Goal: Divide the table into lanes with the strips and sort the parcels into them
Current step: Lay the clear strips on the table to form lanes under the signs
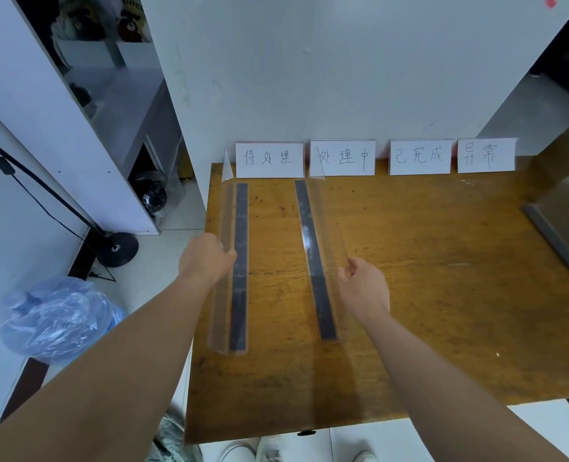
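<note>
Worn wooden table (409, 328) filled the view in front of you, its near edge bare, and no parcels showed anywhere. Just beyond, your left hand (206, 258) was curled round the clear upright wall of the left strip (239, 261). That strip lay lengthwise almost on the table's left edge, probably to close the outer side of the first lane. Your right hand (364, 285) pinched the clear edge of the second strip (313, 241) between thumb and fingertips. It ran roughly parallel, drifting slightly leftward toward the back, so I judged you were lining it up. Open wood stretched from your right hand to a clear box (562, 208) at the right edge, leaving room for more dividers. Farthest off, four label cards (269, 159) stood against the wall (309, 78). The second strip's far end met the gap between the first two, which marked the lane boundary.
</note>
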